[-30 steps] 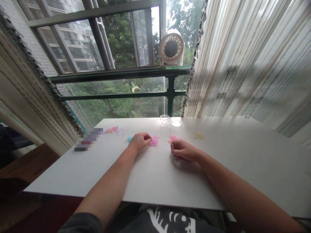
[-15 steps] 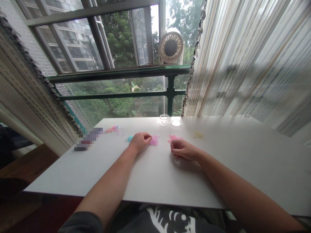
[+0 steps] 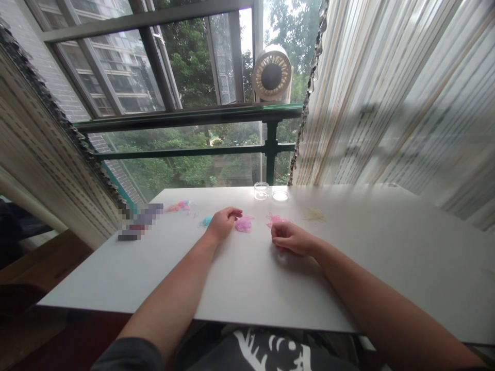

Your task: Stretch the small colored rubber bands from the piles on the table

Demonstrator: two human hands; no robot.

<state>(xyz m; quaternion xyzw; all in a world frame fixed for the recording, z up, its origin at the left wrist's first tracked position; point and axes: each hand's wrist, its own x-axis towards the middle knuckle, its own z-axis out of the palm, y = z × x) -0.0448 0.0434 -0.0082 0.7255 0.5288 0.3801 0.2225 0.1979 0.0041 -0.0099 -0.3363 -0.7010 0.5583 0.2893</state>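
Note:
My left hand point(image 3: 225, 222) is just left of a small pile of purple loops point(image 3: 243, 223) that look like rubber bands. Its fingers stretch out over the pile's upper edge, with the thumb apart and nothing visible between them. Behind that hand, a blue pile point(image 3: 205, 221) is partly covered. My right hand point(image 3: 291, 238) rests on the table with its fingers curled closed; whatever they may hold is hidden. Just beyond its knuckles lies a pink pile point(image 3: 275, 220), partly covered by the hand. Farther right is a pile of thin yellow bands point(image 3: 315, 214).
At the back edge of the white table point(image 3: 240, 278) stand a clear round container point(image 3: 261, 191) and a clear shallow round piece point(image 3: 280, 196). A mixed-colour pile point(image 3: 180, 206) lies at the back left, near a blurred-out object point(image 3: 141, 222). A fan point(image 3: 271, 74) is at the window.
The fingers of my left hand have opened and lifted from the purple pile, which shows more fully now. My right hand has stayed where it was.

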